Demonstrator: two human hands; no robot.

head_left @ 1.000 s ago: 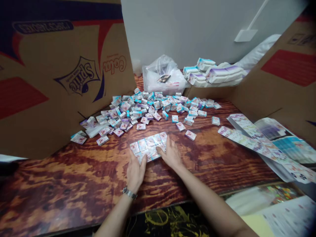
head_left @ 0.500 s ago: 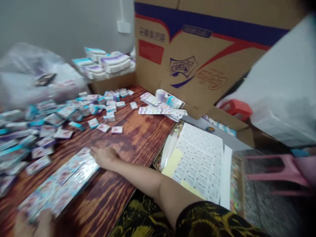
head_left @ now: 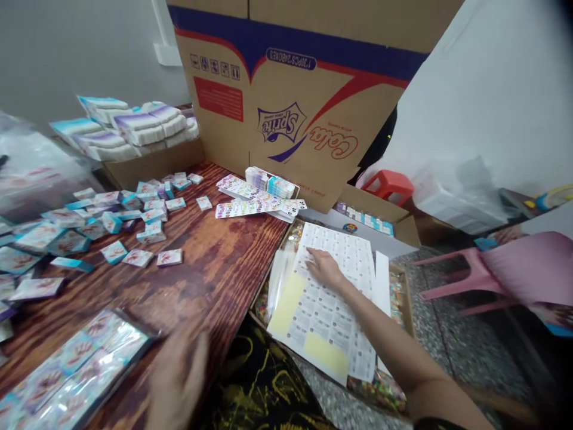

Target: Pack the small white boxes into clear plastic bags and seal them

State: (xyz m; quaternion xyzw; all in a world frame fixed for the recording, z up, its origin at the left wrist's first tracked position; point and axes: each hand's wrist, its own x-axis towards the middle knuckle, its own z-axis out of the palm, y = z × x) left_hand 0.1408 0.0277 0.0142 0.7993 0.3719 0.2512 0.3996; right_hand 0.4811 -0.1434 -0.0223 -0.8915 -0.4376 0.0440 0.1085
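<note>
At the lower left of the table, a block of small boxes in rows lies under shiny clear plastic (head_left: 76,373). My left hand (head_left: 176,382), blurred and with fingers apart, is just right of that block and shows nothing in it. My right hand (head_left: 324,267) rests flat on a white sheet of printed labels (head_left: 331,310) with yellow patches. That sheet lies in a shallow cardboard tray (head_left: 405,310) holding glittery foil. Many loose small white-and-teal boxes (head_left: 138,258) are scattered across the wooden table (head_left: 215,280).
Printed card strips (head_left: 255,207) and a small stack of boxes (head_left: 268,185) lie against an upright Sprite cardboard carton (head_left: 286,101). White-and-purple packs (head_left: 129,125) and a plastic bag (head_left: 31,173) are at the back left. A red stool (head_left: 387,185) and pink chair (head_left: 474,278) stand on the tiled floor at the right.
My view has swung to the right. My right hand has moved off the table onto the label sheet. My left hand has moved away from the plastic-covered block.
</note>
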